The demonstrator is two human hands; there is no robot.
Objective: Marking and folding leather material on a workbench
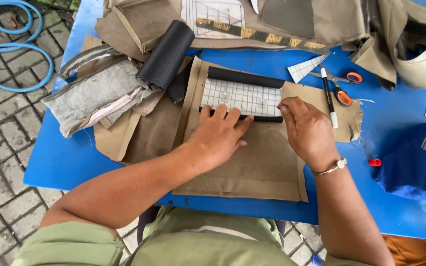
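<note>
A white gridded pattern sheet [242, 96] lies on a black strip of material [245, 77], both resting on a tan fabric panel [252, 165] on the blue table [65, 157]. My left hand [218, 135] lies flat, fingers spread, pressing the lower edge of the gridded sheet and the tan panel. My right hand [306, 128] rests beside it, fingertips touching the sheet's lower right corner and the black strip's end. Neither hand grips anything.
A black perforated roll [166, 54] and grey felt pieces [92, 96] lie at the left. Orange-handled scissors [341, 86], a white marker [328, 96] and a red cap [374, 162] sit right. Tan offcuts and a ruler [260, 34] crowd the back. A blue bag [417, 157] lies right.
</note>
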